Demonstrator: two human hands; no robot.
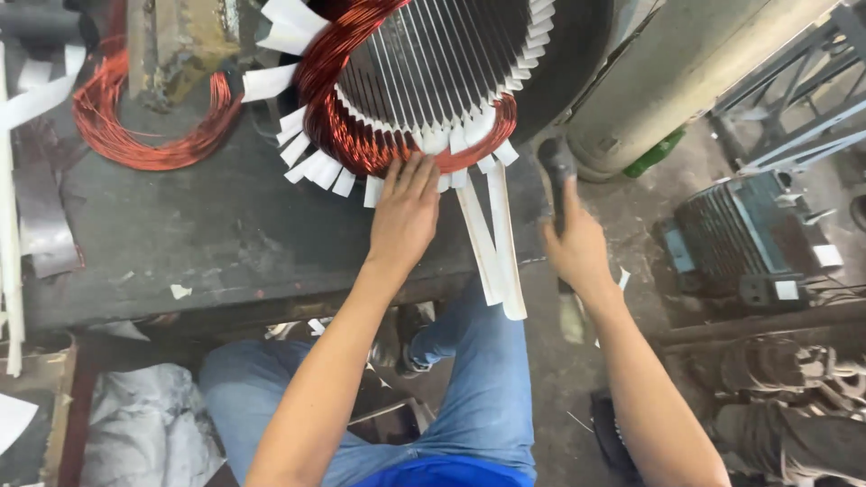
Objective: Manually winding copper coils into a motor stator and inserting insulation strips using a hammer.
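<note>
A large motor stator (433, 72) lies on the dark workbench (207, 234), with copper windings (361, 144) and white insulation paper strips sticking out of its slots. My left hand (406, 212) lies flat with fingers together on the lower rim of the windings. My right hand (577, 248) grips the handle of a dark-headed mallet (557, 167), whose head is just right of the stator's edge. Two long white paper strips (494, 239) hang down from the stator between my hands.
A loose coil of copper wire (135, 126) lies at the bench's back left beside white strips (11, 225). A grey cylinder (686, 72) stands at the right. An old ribbed motor (740, 234) and metal parts (785, 388) sit on the floor.
</note>
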